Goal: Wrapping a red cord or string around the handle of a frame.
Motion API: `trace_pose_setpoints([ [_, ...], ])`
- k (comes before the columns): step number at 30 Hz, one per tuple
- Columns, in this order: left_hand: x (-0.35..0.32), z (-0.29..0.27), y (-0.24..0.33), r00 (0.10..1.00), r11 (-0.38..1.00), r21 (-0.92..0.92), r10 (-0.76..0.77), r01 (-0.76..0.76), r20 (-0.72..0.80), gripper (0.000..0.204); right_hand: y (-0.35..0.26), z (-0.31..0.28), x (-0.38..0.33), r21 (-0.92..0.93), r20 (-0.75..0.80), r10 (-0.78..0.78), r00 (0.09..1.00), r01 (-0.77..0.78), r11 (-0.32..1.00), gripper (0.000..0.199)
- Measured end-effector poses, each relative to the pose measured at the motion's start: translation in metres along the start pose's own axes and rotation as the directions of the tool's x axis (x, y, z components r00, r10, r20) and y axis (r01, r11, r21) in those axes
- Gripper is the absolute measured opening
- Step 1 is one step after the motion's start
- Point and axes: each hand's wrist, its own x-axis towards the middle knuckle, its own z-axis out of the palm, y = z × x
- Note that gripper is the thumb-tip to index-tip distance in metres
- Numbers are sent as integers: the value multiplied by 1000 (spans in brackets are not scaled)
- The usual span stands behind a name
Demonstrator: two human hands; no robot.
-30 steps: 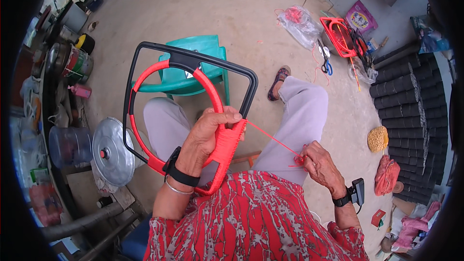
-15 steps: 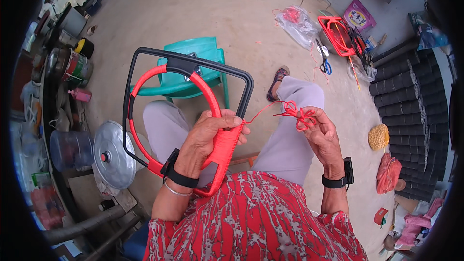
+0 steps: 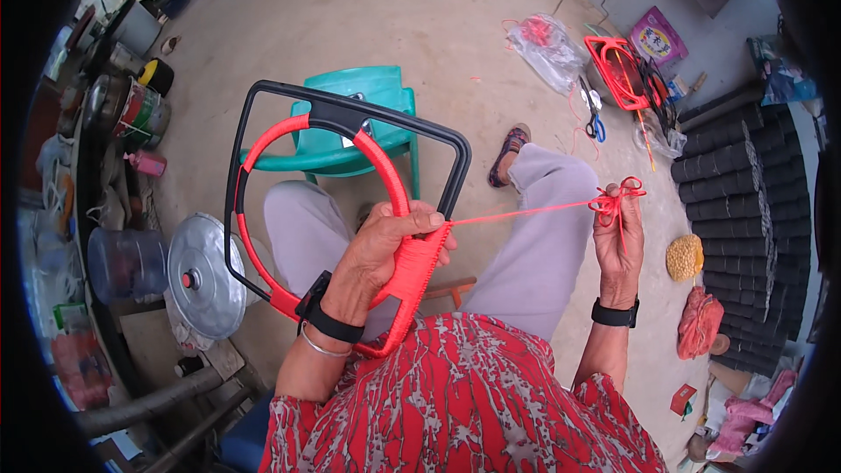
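A black frame [image 3: 350, 103] with a ring inside it leans over my lap, much of it wrapped in red cord. My left hand [image 3: 390, 241] grips its right side, thumb pressed on the wrapped part beside the bare black bar. From there a red cord [image 3: 526, 211] runs taut to my right hand [image 3: 618, 236], out to the right beyond my knee. That hand is closed on a looped bundle of the same cord [image 3: 620, 201], with loops sticking out above the fingers.
A green plastic chair [image 3: 368, 158] stands ahead, behind the frame. At far right lie scissors [image 3: 594, 114], a clear bag [image 3: 552, 48] and a red-wrapped frame [image 3: 618, 79]. Black stacked rolls [image 3: 736, 210] line the right; a round metal lid [image 3: 203, 276] stands left.
My right hand has moved right and away from the frame with the cord bundle, and the slack cord is now pulled straight. My left hand keeps its grip.
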Motion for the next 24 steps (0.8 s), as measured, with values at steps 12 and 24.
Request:
trace_pose_setpoints([
  [12,6,-7,-5,1000,1000,-23,-21,21,6,24,33,90,6,-661,199,89,976,67,747,16],
  [24,10,-1,-13,993,986,-127,114,-109,36,29,96,143,4,-786,598,284,750,618,22,14],
])
